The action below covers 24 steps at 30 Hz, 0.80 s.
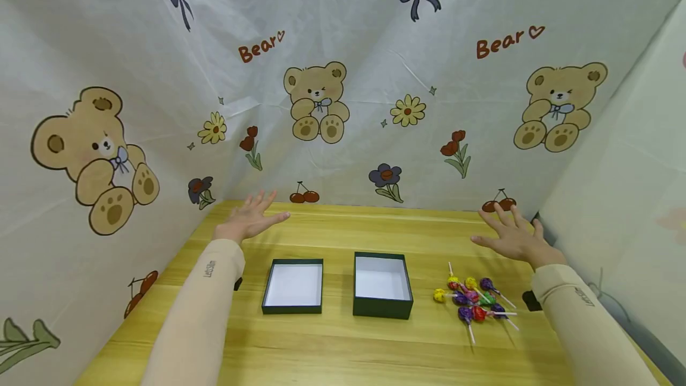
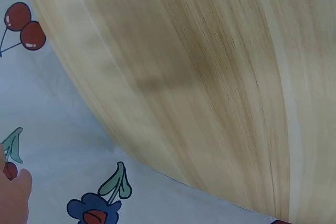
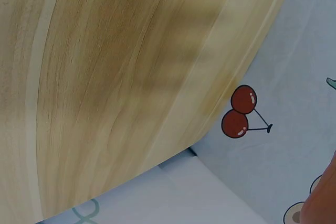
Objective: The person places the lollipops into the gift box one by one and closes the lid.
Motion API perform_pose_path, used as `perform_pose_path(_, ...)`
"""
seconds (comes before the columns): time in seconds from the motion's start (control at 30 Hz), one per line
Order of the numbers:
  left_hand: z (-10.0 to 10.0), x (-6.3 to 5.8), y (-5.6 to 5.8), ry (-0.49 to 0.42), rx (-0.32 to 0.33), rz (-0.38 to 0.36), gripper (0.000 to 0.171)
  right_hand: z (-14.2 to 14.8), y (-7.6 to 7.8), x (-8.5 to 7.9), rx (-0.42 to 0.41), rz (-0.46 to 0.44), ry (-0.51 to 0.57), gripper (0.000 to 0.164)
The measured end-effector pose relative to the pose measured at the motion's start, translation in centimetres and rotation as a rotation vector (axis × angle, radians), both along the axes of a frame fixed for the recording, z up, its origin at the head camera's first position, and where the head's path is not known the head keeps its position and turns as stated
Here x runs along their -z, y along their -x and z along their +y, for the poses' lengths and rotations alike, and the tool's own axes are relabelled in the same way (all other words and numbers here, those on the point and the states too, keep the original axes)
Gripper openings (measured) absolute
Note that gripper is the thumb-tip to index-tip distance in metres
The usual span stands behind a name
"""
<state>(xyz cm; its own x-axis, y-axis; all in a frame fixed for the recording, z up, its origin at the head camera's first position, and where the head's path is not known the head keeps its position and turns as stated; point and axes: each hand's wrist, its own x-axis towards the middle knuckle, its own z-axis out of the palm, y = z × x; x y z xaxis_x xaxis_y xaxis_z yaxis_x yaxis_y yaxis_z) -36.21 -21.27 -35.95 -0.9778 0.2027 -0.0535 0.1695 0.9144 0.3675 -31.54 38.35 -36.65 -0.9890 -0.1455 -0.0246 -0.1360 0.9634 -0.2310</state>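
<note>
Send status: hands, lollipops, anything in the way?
Left hand and right hand holding nothing. Lollipops clustered on table, right of deeper box. Shallow box left of that. Nothing visible blocking the lollipops.

Wood-grained table (image 1: 321,350), glossy lollipops (image 1: 471,296), smooth box (image 1: 382,308)

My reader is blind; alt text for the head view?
A person's left hand and right hand hover, spread, over a wooden table bearing, left to right, a shallow green lid, a deeper green box and clustered lollipops.
</note>
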Motion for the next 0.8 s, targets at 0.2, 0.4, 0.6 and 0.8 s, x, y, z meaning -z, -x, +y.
perform_pose_path(0.2,0.2,0.3,0.0,-0.039,0.010,-0.007,0.095,-0.6,-0.2,-0.3,-0.014,0.004,-0.017,0.089)
perform_pose_path(0.4,0.4,0.5,0.3,-0.027,0.033,0.012,0.098,-0.8,-0.3,0.0,-0.035,0.003,0.018,0.090)
perform_pose_path(0.6,0.7,0.7,0.2,-0.037,0.060,0.020,0.098,-0.8,-0.1,1.0,-0.064,0.032,0.041,0.085)
perform_pose_path(0.8,1.0,1.1,0.0,-0.039,0.096,0.044,0.096,-1.2,-0.2,0.9,-0.097,0.039,0.053,0.084)
